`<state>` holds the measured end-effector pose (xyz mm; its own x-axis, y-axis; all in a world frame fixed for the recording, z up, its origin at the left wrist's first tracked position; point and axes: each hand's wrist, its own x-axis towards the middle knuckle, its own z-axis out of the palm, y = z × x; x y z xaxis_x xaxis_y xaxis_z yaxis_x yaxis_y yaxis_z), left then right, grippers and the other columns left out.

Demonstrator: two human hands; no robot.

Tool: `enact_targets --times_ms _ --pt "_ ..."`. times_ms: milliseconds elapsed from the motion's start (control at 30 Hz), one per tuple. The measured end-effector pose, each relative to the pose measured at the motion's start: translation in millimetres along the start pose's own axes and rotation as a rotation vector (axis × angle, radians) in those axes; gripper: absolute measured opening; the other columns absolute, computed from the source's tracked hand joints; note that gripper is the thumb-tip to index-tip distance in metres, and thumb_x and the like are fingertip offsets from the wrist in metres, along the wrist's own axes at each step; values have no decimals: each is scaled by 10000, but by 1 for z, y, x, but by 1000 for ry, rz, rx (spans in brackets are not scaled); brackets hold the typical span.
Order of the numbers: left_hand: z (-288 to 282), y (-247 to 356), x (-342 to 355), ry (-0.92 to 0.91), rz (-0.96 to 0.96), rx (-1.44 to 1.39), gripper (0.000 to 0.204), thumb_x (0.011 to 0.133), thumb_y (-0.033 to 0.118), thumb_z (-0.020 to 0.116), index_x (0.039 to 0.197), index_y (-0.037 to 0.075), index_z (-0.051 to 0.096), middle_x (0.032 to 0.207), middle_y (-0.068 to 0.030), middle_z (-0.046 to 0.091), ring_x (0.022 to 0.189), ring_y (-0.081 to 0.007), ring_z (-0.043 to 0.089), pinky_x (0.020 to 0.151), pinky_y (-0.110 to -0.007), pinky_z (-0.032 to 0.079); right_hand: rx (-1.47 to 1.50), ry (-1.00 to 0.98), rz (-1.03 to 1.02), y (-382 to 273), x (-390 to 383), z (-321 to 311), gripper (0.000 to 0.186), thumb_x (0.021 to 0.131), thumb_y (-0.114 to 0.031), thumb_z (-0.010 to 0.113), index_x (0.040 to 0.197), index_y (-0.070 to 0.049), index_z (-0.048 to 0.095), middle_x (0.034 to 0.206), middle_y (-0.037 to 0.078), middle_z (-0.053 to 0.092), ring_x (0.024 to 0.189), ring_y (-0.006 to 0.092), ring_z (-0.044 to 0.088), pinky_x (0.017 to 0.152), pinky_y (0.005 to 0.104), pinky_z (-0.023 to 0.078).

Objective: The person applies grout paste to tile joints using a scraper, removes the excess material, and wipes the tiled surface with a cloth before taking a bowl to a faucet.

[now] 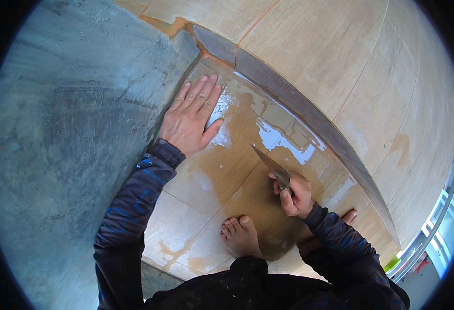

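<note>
My left hand (190, 116) lies flat on the wet wood-look tiles (178, 206), fingers stretched out and close together, thumb spread to the side. It is close beside the grey plastered wall (77, 124). My right hand (298, 196) is closed round the handle of a small pointed trowel (272, 164). The trowel's blade points up and to the left, over the puddle (284, 144) of brownish water. Whether its tip touches the tile I cannot tell. Most of the handle is hidden by my fingers.
A grey riser (289, 93) runs along the puddle's far side, with a tiled step (335, 57) above it. Orange-brown residue (179, 26) marks the corner by the wall. My bare left foot (240, 235) stands on the tiles. A metal railing (439, 222) curves at the right.
</note>
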<state>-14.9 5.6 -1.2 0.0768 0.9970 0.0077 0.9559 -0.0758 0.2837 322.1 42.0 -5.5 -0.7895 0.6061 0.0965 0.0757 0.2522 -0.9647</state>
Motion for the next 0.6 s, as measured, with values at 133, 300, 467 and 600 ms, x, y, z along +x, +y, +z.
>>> enact_targets --times_ms 133,300,467,600 --pt "-6 6 5 -44 -1 54 680 978 347 585 1554 30 408 1642 -157 354 1518 -308 340 1243 -482 268 -12 -12 -2 1 -4 -3 337 904 -81 548 1197 54 646 740 88 605 633 224 602 620 344 503" --pt "-11 0 17 93 67 138 507 988 335 585 1393 30 578 1474 -157 552 1371 -309 521 1127 -466 428 -12 -6 20 -3 -2 -2 337 918 -90 550 1214 42 642 756 92 609 640 233 607 621 344 505" --pt "-22 13 58 673 0 -434 412 1042 288 501 734 18 457 693 -77 479 583 -243 442 546 -396 375 -14 5 50 -1 -2 -3 331 917 -90 554 1210 34 647 767 87 615 644 227 609 641 339 509" --pt "12 -6 57 710 5 -1014 460 1055 268 442 673 20 378 612 -45 365 517 -183 345 515 -351 265 27 10 40 1 -3 4 333 908 -82 558 1206 33 649 773 84 612 651 224 608 648 341 510"
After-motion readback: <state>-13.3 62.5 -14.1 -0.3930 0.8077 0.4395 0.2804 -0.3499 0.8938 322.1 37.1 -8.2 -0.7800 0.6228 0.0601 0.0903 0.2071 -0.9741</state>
